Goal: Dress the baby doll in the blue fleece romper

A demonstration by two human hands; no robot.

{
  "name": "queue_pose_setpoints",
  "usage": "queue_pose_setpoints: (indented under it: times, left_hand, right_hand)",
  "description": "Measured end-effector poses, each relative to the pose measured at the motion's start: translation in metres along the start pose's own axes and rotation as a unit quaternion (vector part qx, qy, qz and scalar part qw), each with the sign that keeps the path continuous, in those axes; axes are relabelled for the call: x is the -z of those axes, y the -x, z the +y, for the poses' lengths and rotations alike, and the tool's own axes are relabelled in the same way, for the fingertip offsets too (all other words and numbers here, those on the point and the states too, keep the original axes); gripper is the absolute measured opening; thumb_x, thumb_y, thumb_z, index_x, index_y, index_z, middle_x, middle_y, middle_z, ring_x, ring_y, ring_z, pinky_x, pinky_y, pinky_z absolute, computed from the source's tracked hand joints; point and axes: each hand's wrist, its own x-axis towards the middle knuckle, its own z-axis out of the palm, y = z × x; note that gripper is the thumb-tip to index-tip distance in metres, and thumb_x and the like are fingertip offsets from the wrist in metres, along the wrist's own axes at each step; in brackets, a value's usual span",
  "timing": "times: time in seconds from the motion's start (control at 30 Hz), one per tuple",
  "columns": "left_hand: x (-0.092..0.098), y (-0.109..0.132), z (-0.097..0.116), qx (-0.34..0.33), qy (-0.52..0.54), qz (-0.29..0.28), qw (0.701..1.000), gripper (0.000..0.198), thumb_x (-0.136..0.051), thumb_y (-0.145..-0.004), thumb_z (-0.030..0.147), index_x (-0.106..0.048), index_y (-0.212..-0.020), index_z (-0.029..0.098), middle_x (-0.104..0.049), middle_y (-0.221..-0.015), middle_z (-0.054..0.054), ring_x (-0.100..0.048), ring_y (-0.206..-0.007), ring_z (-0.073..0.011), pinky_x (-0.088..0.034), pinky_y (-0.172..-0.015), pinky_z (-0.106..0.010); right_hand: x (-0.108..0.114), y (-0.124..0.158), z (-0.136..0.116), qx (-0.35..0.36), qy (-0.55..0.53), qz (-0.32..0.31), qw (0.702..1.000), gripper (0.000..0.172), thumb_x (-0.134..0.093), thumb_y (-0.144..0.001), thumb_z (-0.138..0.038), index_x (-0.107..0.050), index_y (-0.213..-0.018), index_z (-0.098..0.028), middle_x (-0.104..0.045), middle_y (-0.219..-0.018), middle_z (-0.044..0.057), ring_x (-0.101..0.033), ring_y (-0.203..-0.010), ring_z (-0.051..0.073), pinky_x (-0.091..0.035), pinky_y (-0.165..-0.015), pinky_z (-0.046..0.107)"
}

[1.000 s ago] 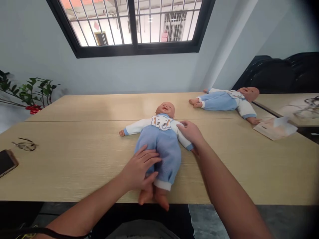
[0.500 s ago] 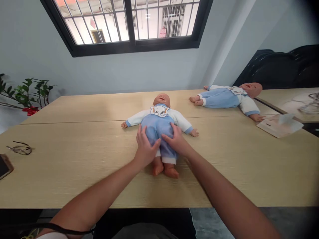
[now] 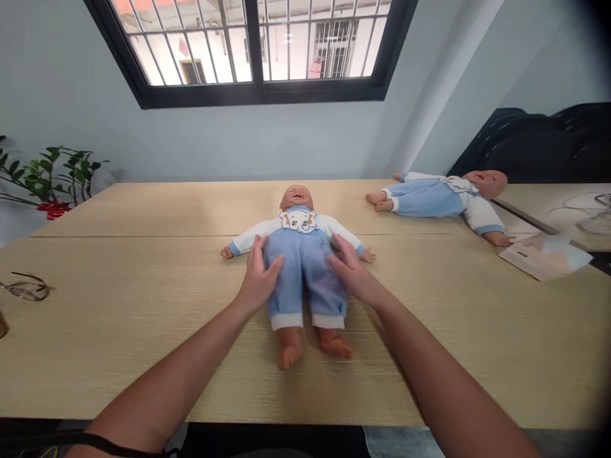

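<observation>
A baby doll (image 3: 289, 273) in blue trousers and a white top lies on its back on the wooden table, feet towards me. Its white bib has an animal face, and both its arms are spread out sideways. My left hand (image 3: 260, 273) grips the doll's hip on the left, thumb over the trousers and fingers along the side. On the other hip, my right hand (image 3: 353, 270) holds the trousers in the same way, its fingers partly hidden at the outer edge.
A second baby doll (image 3: 427, 196) lies at the back right, beside an open tissue pack (image 3: 544, 254). Eyeglasses (image 3: 28, 289) rest at the left of the table (image 3: 143, 356). A leafy plant (image 3: 52, 175) stands at the far left, and black chairs (image 3: 548, 143) are at the right.
The doll has come nearer to me, and its legs now lie straighter and further apart. My hands have moved outward from the trouser fronts to the sides of the hips.
</observation>
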Motion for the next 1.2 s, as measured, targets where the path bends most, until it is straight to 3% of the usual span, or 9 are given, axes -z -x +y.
queue_pose_setpoints:
  times: [0.1,0.3,0.43,0.6,0.73,0.9,1.0,1.1,1.2]
  left_hand:
    - [-0.001,-0.018,-0.006,0.022,0.017,-0.032,0.999,0.077,-0.054,-0.100,0.051,-0.021,-0.164,0.023,-0.015,-0.174,-0.013,-0.012,-0.161,-0.0303,-0.016,-0.131,-0.052]
    - [0.019,-0.011,-0.004,-0.094,-0.137,-0.176,0.970,0.083,-0.070,-0.090,0.050,-0.036,-0.161,0.026,0.001,-0.175,-0.013,-0.005,-0.161,-0.0406,-0.018,-0.127,-0.062]
    - [0.036,-0.008,0.008,-0.222,-0.130,-0.157,0.954,0.044,-0.059,-0.098,0.041,-0.065,-0.138,0.024,-0.040,-0.165,-0.012,-0.028,-0.157,-0.0333,-0.021,-0.128,-0.058]
    - [0.030,-0.002,0.022,-0.352,0.015,-0.188,0.917,0.029,-0.050,-0.103,0.034,-0.077,-0.101,0.021,-0.078,-0.119,-0.010,-0.067,-0.123,-0.0254,-0.039,-0.119,-0.050]
    - [0.017,0.010,0.022,-0.299,0.158,-0.155,0.928,0.054,-0.038,-0.107,0.041,-0.066,-0.065,0.022,-0.071,-0.062,-0.004,-0.071,-0.071,-0.0192,-0.055,-0.092,-0.039]
    - [0.011,0.001,0.016,-0.188,0.067,0.060,0.978,0.039,-0.044,-0.104,0.046,-0.072,-0.106,0.020,-0.073,-0.115,-0.012,-0.063,-0.117,-0.0260,-0.043,-0.109,-0.044]
    - [0.013,-0.009,0.011,-0.120,0.073,0.065,0.988,0.036,-0.046,-0.103,0.043,-0.070,-0.115,0.019,-0.070,-0.122,-0.011,-0.062,-0.116,-0.0251,-0.045,-0.104,-0.040]
    - [0.011,-0.010,0.006,-0.079,0.093,0.037,0.992,0.044,-0.041,-0.104,0.042,-0.068,-0.078,0.018,-0.070,-0.084,-0.006,-0.064,-0.085,-0.0211,-0.047,-0.083,-0.033]
    - [0.005,-0.006,0.003,-0.058,0.084,0.022,0.994,0.049,-0.040,-0.103,0.044,-0.053,-0.062,0.019,-0.057,-0.066,-0.001,-0.055,-0.069,-0.0174,-0.041,-0.071,-0.030]
  right_hand:
    - [-0.022,-0.004,0.005,0.061,0.040,0.049,0.996,0.085,-0.047,-0.097,-0.069,-0.024,-0.165,-0.023,-0.009,-0.175,0.012,-0.006,-0.161,0.031,-0.009,-0.130,0.054]
    - [-0.004,0.004,0.004,0.111,0.110,-0.127,0.979,0.079,-0.062,-0.093,-0.064,-0.039,-0.160,-0.030,-0.017,-0.174,0.009,-0.010,-0.161,0.036,-0.016,-0.127,0.061]
    - [0.023,0.009,-0.001,0.186,0.028,-0.081,0.979,0.043,-0.052,-0.102,-0.055,-0.077,-0.118,-0.025,-0.074,-0.126,0.011,-0.062,-0.129,0.031,-0.042,-0.116,0.052]
    - [0.005,0.014,-0.014,0.240,0.025,-0.032,0.970,0.040,-0.056,-0.101,-0.046,-0.068,-0.134,-0.025,-0.065,-0.143,0.011,-0.054,-0.139,0.031,-0.037,-0.120,0.054]
    - [-0.015,0.020,-0.024,0.291,0.021,-0.085,0.953,0.036,-0.048,-0.105,-0.043,-0.071,-0.129,-0.028,-0.074,-0.126,0.009,-0.064,-0.127,0.028,-0.041,-0.118,0.051]
    - [-0.014,0.016,-0.013,0.214,0.077,-0.015,0.974,0.060,-0.049,-0.103,-0.050,-0.042,-0.158,-0.026,-0.033,-0.169,0.010,-0.032,-0.155,0.031,-0.025,-0.127,0.055]
    - [-0.008,0.011,0.000,0.155,0.049,0.013,0.987,0.051,-0.041,-0.105,-0.052,-0.061,-0.143,-0.024,-0.060,-0.149,0.013,-0.055,-0.138,0.031,-0.039,-0.119,0.053]
    - [0.000,0.008,0.008,0.142,0.006,0.058,0.988,0.050,-0.036,-0.106,-0.053,-0.075,-0.115,-0.022,-0.077,-0.112,0.012,-0.071,-0.110,0.030,-0.052,-0.105,0.050]
    - [0.003,0.008,0.010,0.145,0.037,0.068,0.986,0.053,-0.042,-0.104,-0.055,-0.062,-0.141,-0.023,-0.064,-0.143,0.013,-0.057,-0.136,0.031,-0.040,-0.119,0.053]
